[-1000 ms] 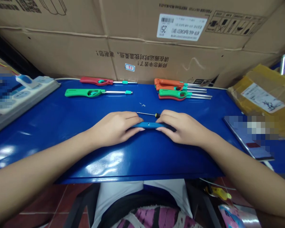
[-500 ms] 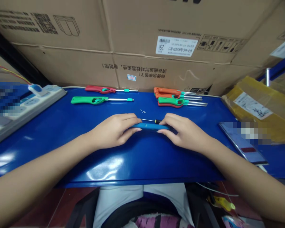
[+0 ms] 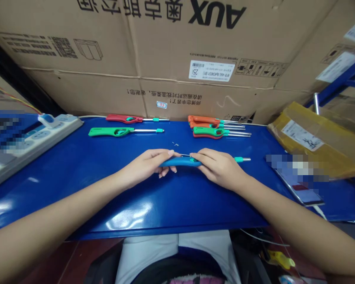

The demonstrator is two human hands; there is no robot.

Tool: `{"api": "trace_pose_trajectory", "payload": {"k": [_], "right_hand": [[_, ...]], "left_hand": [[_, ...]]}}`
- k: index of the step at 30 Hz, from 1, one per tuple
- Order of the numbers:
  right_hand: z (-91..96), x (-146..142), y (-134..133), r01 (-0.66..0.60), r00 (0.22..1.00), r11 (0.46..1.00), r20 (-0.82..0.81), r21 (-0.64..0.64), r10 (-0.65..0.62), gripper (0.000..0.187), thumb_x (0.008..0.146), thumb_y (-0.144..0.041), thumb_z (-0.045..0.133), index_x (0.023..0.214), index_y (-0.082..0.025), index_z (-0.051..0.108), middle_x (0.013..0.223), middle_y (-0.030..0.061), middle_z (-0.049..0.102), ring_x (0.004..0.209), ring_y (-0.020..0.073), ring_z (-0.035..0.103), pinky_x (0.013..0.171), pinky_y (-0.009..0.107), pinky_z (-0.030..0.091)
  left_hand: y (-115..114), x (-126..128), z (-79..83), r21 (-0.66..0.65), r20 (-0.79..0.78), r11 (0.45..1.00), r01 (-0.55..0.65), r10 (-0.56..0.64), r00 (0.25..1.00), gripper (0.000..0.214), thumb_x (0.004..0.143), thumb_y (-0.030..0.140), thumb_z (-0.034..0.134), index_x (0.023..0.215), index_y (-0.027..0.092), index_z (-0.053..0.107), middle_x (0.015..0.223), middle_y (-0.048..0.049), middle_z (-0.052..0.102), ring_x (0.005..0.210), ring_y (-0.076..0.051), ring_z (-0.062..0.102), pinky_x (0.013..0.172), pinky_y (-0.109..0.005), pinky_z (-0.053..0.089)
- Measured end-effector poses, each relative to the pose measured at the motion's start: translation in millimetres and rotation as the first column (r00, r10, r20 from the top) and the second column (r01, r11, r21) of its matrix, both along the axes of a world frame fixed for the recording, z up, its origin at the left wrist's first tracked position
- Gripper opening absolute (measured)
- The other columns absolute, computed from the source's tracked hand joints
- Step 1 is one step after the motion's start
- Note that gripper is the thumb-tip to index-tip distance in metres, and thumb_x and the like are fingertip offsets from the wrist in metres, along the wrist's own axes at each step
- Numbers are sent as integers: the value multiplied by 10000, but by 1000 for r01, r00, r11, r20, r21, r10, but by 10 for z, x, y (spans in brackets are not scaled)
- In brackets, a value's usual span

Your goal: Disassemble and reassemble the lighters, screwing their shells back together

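A blue utility lighter (image 3: 179, 162) lies level across the middle, above the blue tabletop, between my two hands. My left hand (image 3: 146, 165) grips its handle end, thumb on top and fingers curled beneath. My right hand (image 3: 221, 165) is closed around its front part near the teal trigger, and the metal tube with its teal tip (image 3: 239, 159) sticks out to the right of that hand. Just behind the lighter a thin screwdriver shaft (image 3: 185, 155) shows; my right hand hides its handle. Several tiny pale pieces (image 3: 175, 144) lie beyond.
A red lighter (image 3: 124, 118) and a green lighter (image 3: 111, 131) lie at back left. Orange, red and green lighters (image 3: 208, 131) are stacked at back right. A power strip (image 3: 59, 125) stands left, a phone (image 3: 298, 185) and yellow-taped parcel (image 3: 316, 146) right. A large cardboard box (image 3: 165, 51) forms the back.
The blue lighter has turned so its trigger and metal tube show. My left thumb has moved on top of it, and the left fingers have shifted underneath. The camera view has tilted up slightly.
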State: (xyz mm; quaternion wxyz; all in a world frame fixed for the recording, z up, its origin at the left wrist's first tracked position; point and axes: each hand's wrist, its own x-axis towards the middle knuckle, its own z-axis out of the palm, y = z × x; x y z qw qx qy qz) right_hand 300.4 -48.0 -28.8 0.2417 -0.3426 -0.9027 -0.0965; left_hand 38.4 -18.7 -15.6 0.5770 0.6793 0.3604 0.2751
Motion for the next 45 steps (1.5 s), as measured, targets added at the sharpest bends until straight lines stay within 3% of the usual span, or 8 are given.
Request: {"api": "trace_pose_trajectory", "payload": {"k": [5, 8, 14, 19, 26, 33, 40, 45], "right_hand": [[-6, -4, 1, -32, 983, 984, -186, -177, -2, 264, 1016, -270, 543, 1229, -176, 666, 1078, 105, 728, 924, 199, 714, 797, 330, 599], [7, -28, -13, -134, 972, 966, -218, -221, 85, 291, 1031, -316, 531, 1264, -187, 648, 1143, 111, 728, 1017, 203, 703, 867, 339, 588], [-5, -60, -26, -157, 960, 960, -265, -232, 93, 235, 1044, -276, 496, 1046, -166, 704, 970, 86, 778, 888, 194, 726, 805, 320, 583], [14, -44, -26, -99, 984, 958, -172, -269, 53, 303, 1022, -334, 552, 1253, -178, 673, 1150, 103, 772, 1042, 239, 721, 904, 383, 581], [62, 32, 13, -62, 990, 898, -138, -435, 2, 180, 992, -313, 617, 1042, -184, 732, 996, 67, 787, 862, 194, 732, 772, 291, 528], [90, 92, 14, -25, 985, 885, -164, -464, -58, 280, 962, -362, 654, 768, -159, 648, 666, 4, 642, 530, 106, 513, 559, 233, 353], [69, 78, 22, 21, 996, 892, -69, -451, -58, 252, 973, -362, 642, 835, -158, 695, 784, 52, 731, 649, 157, 637, 622, 262, 410], [56, 29, 3, 55, 996, 909, 93, -413, -18, 207, 996, -353, 609, 1052, -193, 728, 968, 61, 786, 874, 219, 733, 713, 298, 454]], "left_hand": [[-39, -56, -5, 522, -136, 850, 64, 9, 991, 369, 941, 410, 665, 1225, 180, 712, 1002, -64, 775, 725, -139, 710, 699, -240, 592], [-70, -68, -23, 650, -165, 752, 109, 0, 986, 305, 945, 364, 672, 1187, 190, 738, 1113, -83, 779, 908, -185, 748, 801, -257, 603], [-95, -41, -35, 649, -155, 751, 116, -18, 988, 258, 956, 326, 661, 1144, 179, 758, 1071, -77, 796, 957, -198, 761, 880, -270, 600], [-11, -88, -12, 681, -184, 715, 160, -44, 982, 260, 963, 307, 645, 1167, 193, 759, 1114, -75, 790, 940, -184, 761, 850, -244, 594], [24, -71, -43, 436, -57, 899, -35, 67, 996, 312, 850, 402, 780, 1026, 144, 771, 751, -34, 770, 554, -137, 689, 582, -222, 582], [54, -49, -18, 224, 152, 970, -96, 63, 986, 337, 964, 421, 643, 1081, 116, 728, 739, -53, 761, 662, -154, 738, 649, -230, 619], [35, -102, 28, 348, -28, 936, -49, 63, 998, 325, 951, 415, 654, 1083, 131, 739, 762, -51, 773, 663, -173, 745, 647, -247, 618], [31, -86, -47, 621, -325, 739, 261, -61, 944, 251, 949, 365, 663, 1114, 204, 763, 1056, -50, 785, 911, -182, 745, 833, -253, 582]]}}
